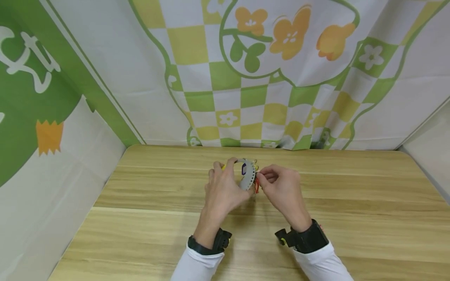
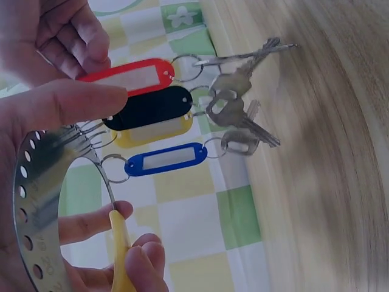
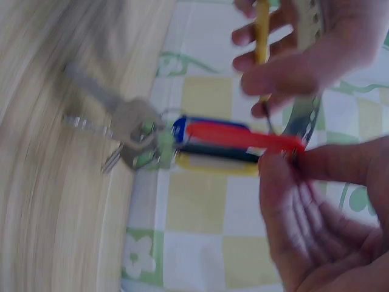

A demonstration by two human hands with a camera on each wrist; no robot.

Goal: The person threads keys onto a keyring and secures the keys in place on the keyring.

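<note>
Under my hands spreads a pale yellow-brown wooden counter [image 1: 358, 191], its darker bands of grain running from left to right. It stretches well out past my left hand [image 1: 223, 189] and past my right hand [image 1: 284, 191], and its far edge, rounded at both corners, lies just beyond my fingers. A soft shadow [image 1: 247, 212] falls on the wood between my wrists. I cannot tell whether the keys [image 2: 234, 118] below my fingers touch it.

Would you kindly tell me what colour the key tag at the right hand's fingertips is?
The key tag is red, clearest in the left wrist view.
</note>
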